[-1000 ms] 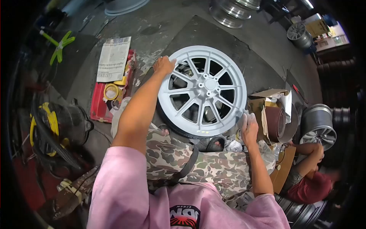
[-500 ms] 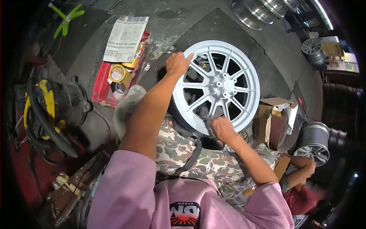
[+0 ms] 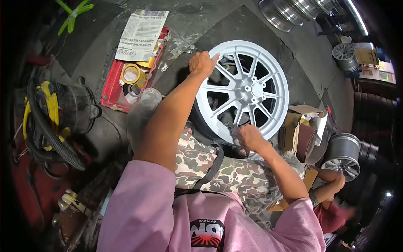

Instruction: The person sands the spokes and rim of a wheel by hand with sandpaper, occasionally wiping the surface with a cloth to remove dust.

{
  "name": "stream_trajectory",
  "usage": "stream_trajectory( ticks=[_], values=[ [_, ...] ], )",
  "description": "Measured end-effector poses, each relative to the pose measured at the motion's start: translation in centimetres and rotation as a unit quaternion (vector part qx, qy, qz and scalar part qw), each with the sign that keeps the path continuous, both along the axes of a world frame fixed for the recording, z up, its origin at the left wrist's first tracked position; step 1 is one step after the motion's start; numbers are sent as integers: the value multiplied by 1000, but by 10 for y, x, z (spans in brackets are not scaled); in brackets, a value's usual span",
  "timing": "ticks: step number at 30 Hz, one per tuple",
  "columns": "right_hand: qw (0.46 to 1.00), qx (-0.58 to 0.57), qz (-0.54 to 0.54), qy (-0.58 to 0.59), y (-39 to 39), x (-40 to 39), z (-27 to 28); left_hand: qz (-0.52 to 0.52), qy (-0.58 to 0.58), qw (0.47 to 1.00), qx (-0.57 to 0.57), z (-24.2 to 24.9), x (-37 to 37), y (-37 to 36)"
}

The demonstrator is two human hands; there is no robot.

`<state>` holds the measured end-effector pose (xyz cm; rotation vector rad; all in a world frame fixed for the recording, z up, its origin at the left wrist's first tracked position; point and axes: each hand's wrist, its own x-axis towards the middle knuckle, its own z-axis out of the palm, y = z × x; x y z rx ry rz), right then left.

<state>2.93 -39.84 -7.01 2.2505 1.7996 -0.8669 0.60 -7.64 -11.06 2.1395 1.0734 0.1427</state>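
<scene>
A pale grey-white multi-spoke alloy wheel (image 3: 257,89) stands tilted in front of my knees, its face toward me. My left hand (image 3: 202,64) is closed over the wheel's upper-left edge, thumb on the face side. Down at the lower edge, my right hand (image 3: 251,137) is closed with its knuckles up, by the ends of the lower spokes. A small greyish thing shows at its fingertips, too blurred to name. Dark shapes behind the wheel are partly visible between the spokes.
Left of the wheel, a red tray (image 3: 110,86) holds tape rolls (image 3: 130,74) and a newspaper (image 3: 142,35). A black-and-yellow vacuum (image 3: 69,109) stands farther left. At right are a cardboard box (image 3: 289,132) with abrasive rolls, a silver wheel (image 3: 342,153) and another person's arm (image 3: 329,178).
The view has shifted slightly, so the wheel and tray sit a little higher and to the right. My left hand keeps its hold; my right hand has moved only slightly at the lower edge.
</scene>
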Motion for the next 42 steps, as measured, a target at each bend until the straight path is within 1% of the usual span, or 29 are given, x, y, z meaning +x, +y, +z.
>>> stream_trajectory(
  ticks=[1, 3, 4, 5, 7, 8, 9, 11, 12, 14, 15, 17, 18, 19, 21, 22, 23, 26, 28, 29, 31, 33, 35, 36, 37, 39, 41, 42],
  values=[
    [1000, 1, -1, 0, 7, 4, 7, -1, 0, 1000, 1, 1, 1, -2],
    [994, 81, -29, -68, 25, 12, 15, 12, 3, 1000, -10, 2, 0, -1],
    [965, 208, -53, -148, 28, 14, 0, 14, 6, 1000, -10, 0, -2, 0],
    [954, 225, -80, -182, 28, 17, -13, 11, -3, 1000, -3, -2, -3, 0],
    [976, 133, -100, -137, 22, 3, -19, 4, -17, 1000, 5, -2, 0, 0],
    [963, 214, -106, -128, 7, -8, -32, 7, -13, 1000, 6, -2, 1, 0],
    [977, 130, -125, -118, 9, -19, -22, 11, -8, 1000, 6, -4, 0, 1],
    [988, 50, -107, -103, 7, -31, -3, 12, -10, 1000, 8, -6, 0, 2],
    [987, 50, -115, -100, 2, -30, -2, 9, -17, 1000, 11, -6, 1, -1],
    [989, 123, -58, -54, 0, -11, -2, 5, -12, 1000, 12, -3, 5, -5],
    [983, 91, -44, -154, 20, -2, 14, 13, -7, 1000, 13, -3, 2, -2],
    [977, 102, 15, -186, 33, 11, 17, 11, -8, 1000, 16, -3, 0, -2],
    [970, 82, 34, -226, 39, 14, 13, 10, -3, 1000, 12, -2, 1, -1],
    [969, 84, 38, -228, 40, 19, 14, 11, 3, 1000, 7, -2, 1, 0],
    [956, 78, 134, -251, 40, 30, 18, 18, -1, 1000, 5, -3, 0, 1],
    [959, 46, 118, -252, 45, 30, 33, 15, -3, 1000, 1, -3, 0, 1],
    [961, 63, 109, -244, 43, 39, 39, 11, -6, 1000, -1, -3, 0, 2],
    [956, 88, 113, -257, 47, 34, 85, 9, -1, 1000, 9, -1, 0, 0],
    [971, 50, 111, -205, 48, 32, 98, 8, 2, 1000, 20, -1, 1, -2],
    [971, 50, 110, -206, 46, 32, 92, 9, 5, 1000, 15, 0, 2, -1],
    [960, 117, 127, -222, 42, 31, 58, 11, 8, 1000, 10, 1, 2, -2],
    [956, 126, 117, -238, 41, 32, 24, 10, -11, 1000, -2, -1, 0, 0],
    [973, 46, 63, -218, 40, 22, 6, 8, -7, 1000, -10, 1, -1, 3],
    [965, 62, 91, -239, 37, 13, 9, 0, -4, 1000, -21, 0, -1, 2],
    [965, 61, 89, -238, 37, 14, 14, -2, -3, 1000, -22, 0, -1, 2],
    [969, 100, 94, -204, 32, 22, 25, 2, -10, 1000, -6, 0, 0, 0],
    [967, 105, 95, -212, 30, 32, 23, 11, 4, 1000, 8, 1, 4, -1],
    [966, 109, 72, -224, 34, 33, 30, 14, 4, 1000, 6, 4, 3, -2]
  ],
)
